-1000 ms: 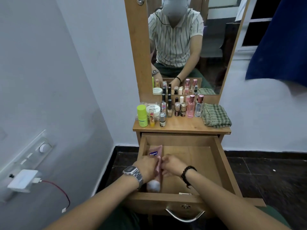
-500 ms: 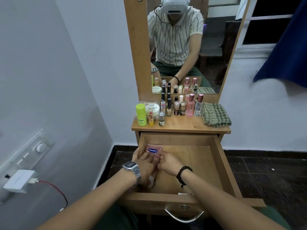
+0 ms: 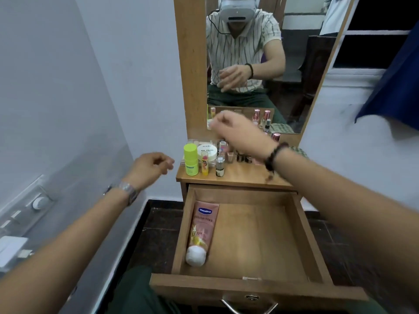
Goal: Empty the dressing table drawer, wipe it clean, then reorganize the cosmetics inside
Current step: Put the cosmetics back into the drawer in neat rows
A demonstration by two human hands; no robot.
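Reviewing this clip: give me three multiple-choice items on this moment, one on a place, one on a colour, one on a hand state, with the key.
1. Where in the drawer does the pink Vaseline tube lie?
A. Along the left wall
B. Across the middle
C. Against the right wall

2. What colour is the tube's cap?
A. Green
B. White
C. Black

3. What is the right hand doing?
A. Gripping the tube
B. Pulling the drawer handle
C. Raised over the cosmetics on the tabletop, holding nothing visible

Key: 1 A, the tube runs lengthwise beside the left wall, cap toward the drawer front. 2 B, the rounded cap is white. 3 C, the hand hangs above the bottles with fingers loosely curled; the left hand is also empty, out to the left.
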